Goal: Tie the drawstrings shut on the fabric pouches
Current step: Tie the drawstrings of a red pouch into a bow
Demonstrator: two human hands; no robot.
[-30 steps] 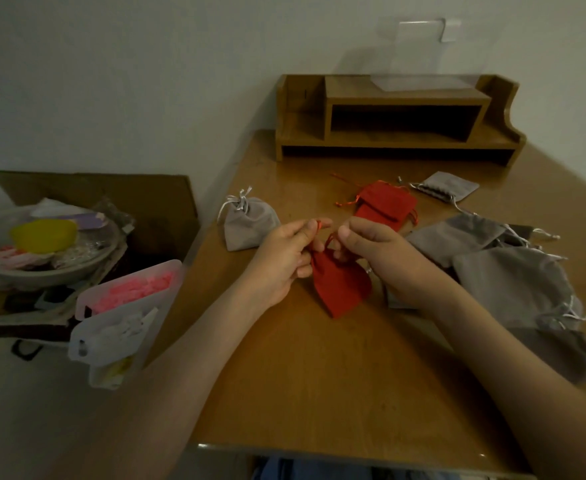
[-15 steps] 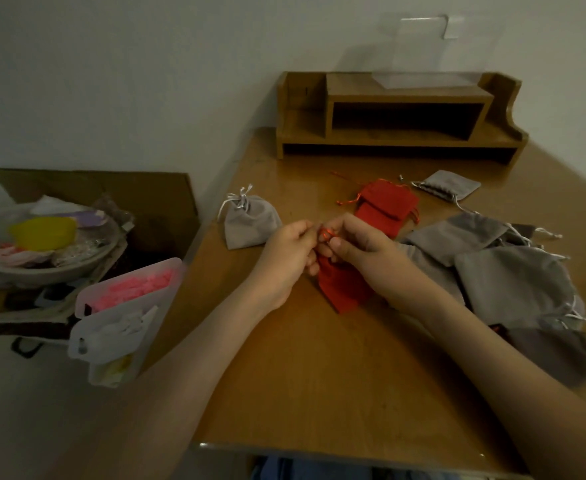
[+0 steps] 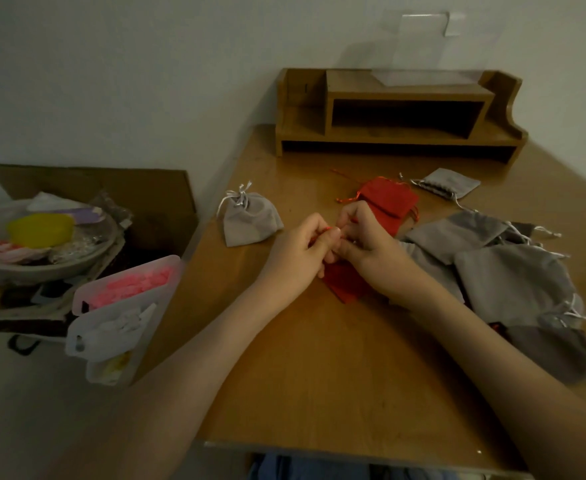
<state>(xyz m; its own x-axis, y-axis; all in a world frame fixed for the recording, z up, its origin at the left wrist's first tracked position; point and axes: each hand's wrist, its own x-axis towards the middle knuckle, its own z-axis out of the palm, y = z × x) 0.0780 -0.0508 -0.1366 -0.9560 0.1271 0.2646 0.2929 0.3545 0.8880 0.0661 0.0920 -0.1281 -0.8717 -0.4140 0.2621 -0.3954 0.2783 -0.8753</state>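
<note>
A small red pouch (image 3: 345, 284) lies on the wooden desk (image 3: 319, 368), mostly hidden under my hands. My left hand (image 3: 296, 256) and my right hand (image 3: 371, 244) meet above its mouth, and each pinches the thin red drawstring (image 3: 326, 231) between fingertips. A grey pouch (image 3: 250, 218) with a knotted white string stands to the left. A second red pouch (image 3: 390, 200) lies just behind my hands. Several grey pouches (image 3: 513, 275) with loose strings are heaped on the right, and one more grey pouch (image 3: 445, 183) lies further back.
A wooden desk organiser (image 3: 398, 112) stands at the back against the wall. Left of the desk, a cardboard box (image 3: 87, 188) holds a bowl (image 3: 42, 251) of odds and ends, and a translucent plastic case (image 3: 118, 317) leans against the desk edge.
My hands have come closer together over the red pouch's mouth, fingers now interlaced round the drawstring. The pouch is more covered than a second ago.
</note>
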